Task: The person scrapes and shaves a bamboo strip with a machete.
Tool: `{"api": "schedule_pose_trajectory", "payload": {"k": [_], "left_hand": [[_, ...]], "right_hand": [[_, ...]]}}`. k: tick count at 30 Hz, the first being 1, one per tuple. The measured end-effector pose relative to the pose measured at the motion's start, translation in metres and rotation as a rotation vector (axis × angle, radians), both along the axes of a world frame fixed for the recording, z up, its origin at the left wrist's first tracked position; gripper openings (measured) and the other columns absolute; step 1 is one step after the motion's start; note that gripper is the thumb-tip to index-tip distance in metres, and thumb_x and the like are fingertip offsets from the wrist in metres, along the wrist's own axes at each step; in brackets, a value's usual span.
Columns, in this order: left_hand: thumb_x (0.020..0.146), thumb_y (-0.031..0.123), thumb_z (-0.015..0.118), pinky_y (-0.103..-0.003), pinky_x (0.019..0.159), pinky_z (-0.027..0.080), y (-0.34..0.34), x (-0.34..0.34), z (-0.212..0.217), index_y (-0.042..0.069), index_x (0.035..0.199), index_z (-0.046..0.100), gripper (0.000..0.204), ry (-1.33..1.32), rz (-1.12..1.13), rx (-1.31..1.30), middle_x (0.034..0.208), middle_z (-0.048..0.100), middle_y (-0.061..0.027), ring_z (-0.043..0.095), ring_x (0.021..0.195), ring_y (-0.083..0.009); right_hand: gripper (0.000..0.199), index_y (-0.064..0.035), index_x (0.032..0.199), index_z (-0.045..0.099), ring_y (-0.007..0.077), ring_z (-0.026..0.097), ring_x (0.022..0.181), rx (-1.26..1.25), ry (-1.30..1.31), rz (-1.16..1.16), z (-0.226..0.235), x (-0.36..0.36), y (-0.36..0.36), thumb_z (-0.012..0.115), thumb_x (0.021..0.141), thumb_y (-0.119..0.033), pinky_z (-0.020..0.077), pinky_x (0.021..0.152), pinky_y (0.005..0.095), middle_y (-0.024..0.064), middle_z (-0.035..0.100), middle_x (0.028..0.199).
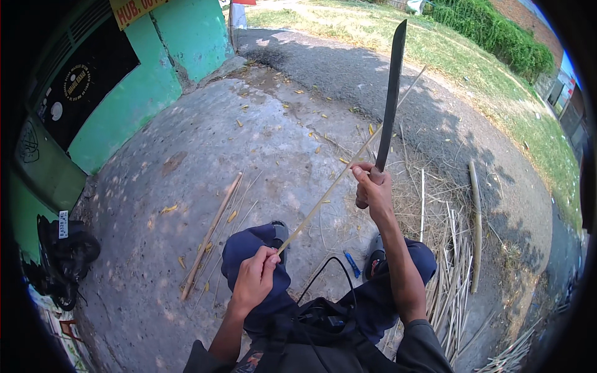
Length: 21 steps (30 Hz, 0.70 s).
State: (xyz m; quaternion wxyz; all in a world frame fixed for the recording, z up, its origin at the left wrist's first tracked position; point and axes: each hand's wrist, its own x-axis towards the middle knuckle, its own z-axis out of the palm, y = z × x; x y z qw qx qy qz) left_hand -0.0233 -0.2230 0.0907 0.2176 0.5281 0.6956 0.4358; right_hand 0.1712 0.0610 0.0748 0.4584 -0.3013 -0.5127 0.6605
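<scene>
My right hand [374, 189] is closed round the handle of a machete [391, 93], whose long dark blade points up and away from me. A thin, pale bamboo strip [323, 198] slants from lower left to upper right and passes behind the blade. Its near end is pinched between the thumb and fingers of my left hand [255, 275], in front of my left knee. Farther along, the strip runs right by the thumb and forefinger of my right hand; whether they grip it too I cannot make out.
Several split strips [453, 280] and shavings lie right of my right leg, beside a thick bamboo pole [475, 224]. A brown stick [211, 236] lies to the left. Between my feet is a blue tool-like object [352, 265]. A motorbike [65, 258] stands by the green wall [124, 133].
</scene>
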Motion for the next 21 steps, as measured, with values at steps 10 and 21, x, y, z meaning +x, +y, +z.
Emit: {"api": "schedule_pose_trajectory", "payload": {"k": [10, 21], "left_hand": [[0.105, 0.014, 0.065, -0.030, 0.058, 0.046, 0.015, -0.006, 0.015, 0.000, 0.104, 0.060, 0.015, 0.022, -0.027, -0.120, 0.075, 0.067, -0.0090, 0.059, 0.061, -0.0131], [0.105, 0.012, 0.064, -0.029, 0.060, 0.042, 0.040, -0.008, 0.014, -0.002, 0.109, 0.069, 0.016, 0.061, -0.227, -0.058, 0.075, 0.066, -0.0061, 0.054, 0.062, -0.0117]], "right_hand": [[0.027, 0.0000, 0.102, 0.068, 0.0040, 0.037, 0.043, -0.040, 0.168, -0.081, 0.009, 0.016, 0.002, 0.083, 0.093, -0.021, 0.0258, 0.042, 0.0250, -0.0057, 0.048, 0.056], [0.029, 0.0046, 0.112, 0.068, 0.0040, 0.032, 0.042, -0.044, 0.225, -0.031, 0.015, 0.021, -0.006, 0.078, 0.096, -0.017, 0.0222, 0.042, 0.0255, -0.0057, 0.044, 0.056]]}}
